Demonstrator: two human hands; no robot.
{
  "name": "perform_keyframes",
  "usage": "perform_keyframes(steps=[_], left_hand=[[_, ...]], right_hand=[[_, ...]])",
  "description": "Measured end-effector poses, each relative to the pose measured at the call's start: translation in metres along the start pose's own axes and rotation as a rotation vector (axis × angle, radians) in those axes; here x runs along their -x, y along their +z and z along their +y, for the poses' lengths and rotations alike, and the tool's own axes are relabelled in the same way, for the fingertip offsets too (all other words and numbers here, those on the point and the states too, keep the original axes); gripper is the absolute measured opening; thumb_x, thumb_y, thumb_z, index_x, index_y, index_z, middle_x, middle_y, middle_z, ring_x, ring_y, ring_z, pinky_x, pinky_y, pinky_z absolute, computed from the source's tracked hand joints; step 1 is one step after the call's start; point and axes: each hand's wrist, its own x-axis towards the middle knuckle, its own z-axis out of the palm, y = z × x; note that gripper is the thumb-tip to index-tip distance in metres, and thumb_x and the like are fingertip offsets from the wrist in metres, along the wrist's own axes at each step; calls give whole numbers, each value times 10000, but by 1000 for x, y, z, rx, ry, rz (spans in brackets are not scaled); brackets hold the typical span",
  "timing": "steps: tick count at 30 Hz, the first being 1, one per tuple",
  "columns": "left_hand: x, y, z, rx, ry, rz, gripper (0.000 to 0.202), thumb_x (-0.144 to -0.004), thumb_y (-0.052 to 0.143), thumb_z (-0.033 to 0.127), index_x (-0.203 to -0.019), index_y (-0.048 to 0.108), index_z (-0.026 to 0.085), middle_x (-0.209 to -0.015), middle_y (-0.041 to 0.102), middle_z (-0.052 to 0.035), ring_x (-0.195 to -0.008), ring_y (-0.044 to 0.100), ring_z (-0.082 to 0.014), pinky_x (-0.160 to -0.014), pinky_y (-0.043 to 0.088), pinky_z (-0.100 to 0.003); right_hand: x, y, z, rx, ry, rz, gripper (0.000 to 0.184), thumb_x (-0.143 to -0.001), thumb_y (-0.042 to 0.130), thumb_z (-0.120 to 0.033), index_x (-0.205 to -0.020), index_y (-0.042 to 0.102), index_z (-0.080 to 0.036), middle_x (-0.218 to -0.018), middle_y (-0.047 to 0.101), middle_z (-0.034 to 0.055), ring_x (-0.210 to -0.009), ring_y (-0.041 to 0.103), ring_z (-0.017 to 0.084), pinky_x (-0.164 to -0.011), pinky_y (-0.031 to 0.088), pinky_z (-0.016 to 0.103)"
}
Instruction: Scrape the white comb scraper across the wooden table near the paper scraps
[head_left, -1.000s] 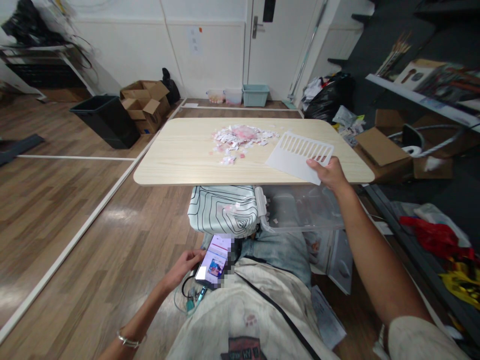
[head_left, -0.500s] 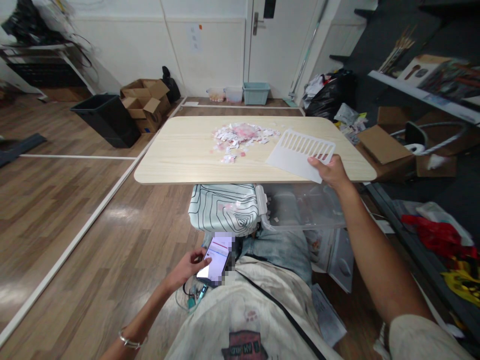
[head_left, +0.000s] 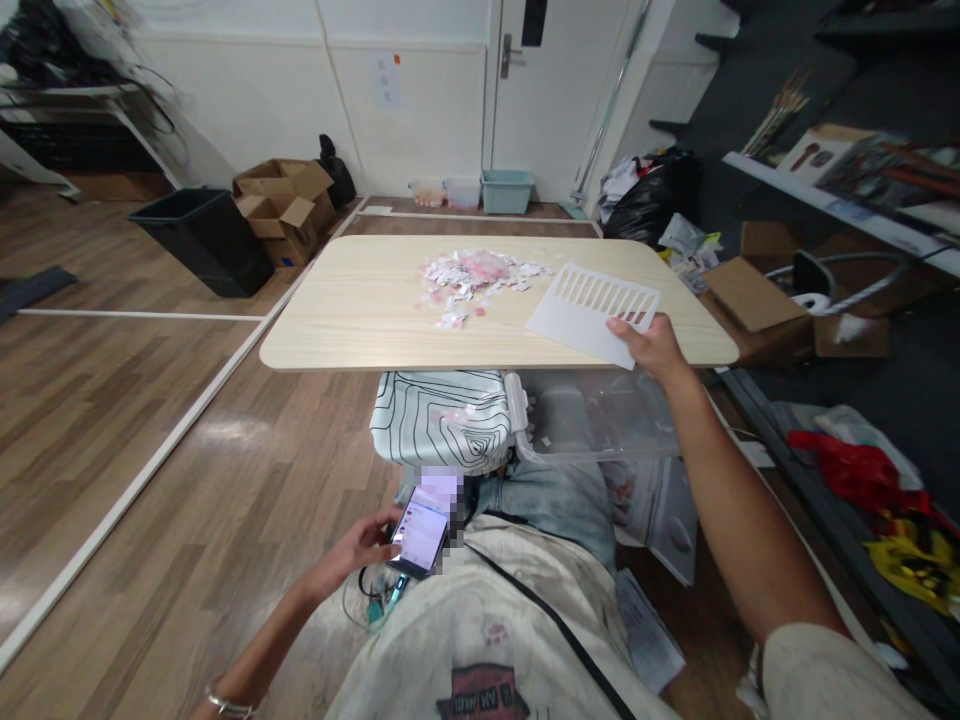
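My right hand [head_left: 651, 346] grips the lower right corner of a flat white plastic scraper [head_left: 574, 318] with a row of slots. The scraper lies over the right part of the light wood tabletop [head_left: 337, 310]. To its left is a heap of small pink and white paper scraps [head_left: 476, 270]. At my lap, a phone [head_left: 424, 530] with a lit screen is tilted towards me; part of it is blurred out. My left hand [head_left: 367, 540] is at the phone's left edge, thumb and fingers apart. What supports the phone is hidden.
Below the table's near edge are a patterned fabric item [head_left: 439, 425] with scraps on it and a clear plastic box [head_left: 600, 415]. A black bin [head_left: 202, 245] and cardboard boxes [head_left: 289, 205] stand left. An open carton [head_left: 757, 290] and shelf [head_left: 862, 200] are on the right.
My left thumb has slid off the phone's screen to its left edge, and the screen content differs. The view has shifted slightly; my right hand still holds the scraper in place.
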Motion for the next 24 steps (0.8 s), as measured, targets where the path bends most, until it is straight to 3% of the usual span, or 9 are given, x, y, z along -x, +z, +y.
perform_keyframes(steps=[6,17,24], left_hand=[[0,-3,2,-121,37,-37,437,-840,846,394,-1216,702,225,-1170,698,-72,-1074,614,-293,-915,473,-356],[0,3,4,-34,10,-24,435,-840,856,398,-1209,687,241,-1185,700,-72,-1171,603,-311,-1037,453,-399],[0,2,2,136,-12,-37,385,-853,822,436,-1167,748,227,-1200,746,-83,-1158,658,-321,-1063,481,-446]], right_hand=[[2,0,-4,10,6,2,578,-601,856,-697,-863,726,-198,-988,807,123,-1027,746,354,-986,590,509],[1,0,-1,-3,28,11,579,-597,864,-677,-879,738,-187,-965,811,113,-976,750,329,-957,604,484],[1,1,-3,-13,33,22,593,-577,878,-672,-881,729,-185,-1003,808,131,-1052,742,355,-1012,588,510]])
